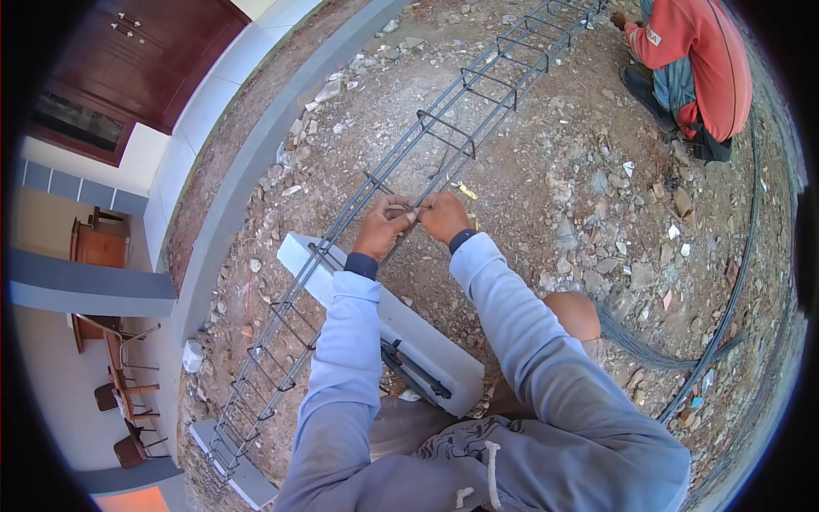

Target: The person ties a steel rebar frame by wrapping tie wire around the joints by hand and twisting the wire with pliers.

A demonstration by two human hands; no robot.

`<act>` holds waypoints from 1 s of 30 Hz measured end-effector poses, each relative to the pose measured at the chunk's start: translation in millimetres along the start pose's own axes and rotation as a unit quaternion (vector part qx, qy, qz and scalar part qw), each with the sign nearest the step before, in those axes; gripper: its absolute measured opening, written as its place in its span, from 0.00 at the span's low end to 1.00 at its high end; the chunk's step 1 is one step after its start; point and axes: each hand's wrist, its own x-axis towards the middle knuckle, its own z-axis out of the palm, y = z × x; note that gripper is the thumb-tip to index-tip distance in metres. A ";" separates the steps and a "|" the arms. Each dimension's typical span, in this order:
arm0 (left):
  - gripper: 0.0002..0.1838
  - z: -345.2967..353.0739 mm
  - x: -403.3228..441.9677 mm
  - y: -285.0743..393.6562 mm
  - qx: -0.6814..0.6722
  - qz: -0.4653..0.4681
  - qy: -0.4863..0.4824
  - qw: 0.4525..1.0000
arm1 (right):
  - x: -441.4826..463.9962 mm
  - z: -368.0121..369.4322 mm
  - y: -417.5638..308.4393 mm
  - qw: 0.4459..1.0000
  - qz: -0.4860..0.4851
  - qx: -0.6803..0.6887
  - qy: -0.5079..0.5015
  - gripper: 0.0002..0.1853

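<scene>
In the head view, a long steel cage (446, 128) runs slantwise over stony ground (546, 196), from the top edge near a person in a red top (712, 72) down to the lower left. It is made of long thin bars joined by square hoops, and it lies across the far end of a pale grey block (435, 350). Its lower end is over a second block (243, 478).

The left hand (386, 229) and right hand (444, 217) meet at the cage's right-hand long bar, just beyond the block. Both have their fingers bent and pinched on the cage there, with the fingertips nearly touching. Any thinner piece between them is too small to make out.

A dark tool (416, 369) lies on the near part of the block, close to the wearer's lap. To the right, beside the wearer's bare knee (572, 316), a bundle of thin wire (648, 352) rests on the ground. The person in the red top squats at upper right, one hand near the cage's far end. At left, beyond a low grey wall (229, 183), are a dark red door (141, 55) and some chairs (130, 448).
</scene>
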 end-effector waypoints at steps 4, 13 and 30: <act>0.21 6.3 2.2 -8.8 0.198 0.096 0.071 0.973 | 2.6 0.9 -0.4 1.000 -0.001 -0.017 -0.010 0.10; 0.17 12.6 6.2 -20.4 0.293 0.183 0.118 0.931 | 5.1 -11.9 -17.4 0.981 0.159 0.025 -0.110 0.20; 0.23 16.5 2.3 -18.4 0.387 0.175 0.142 0.894 | 22.0 -2.5 -15.3 0.982 0.130 -0.055 -0.123 0.25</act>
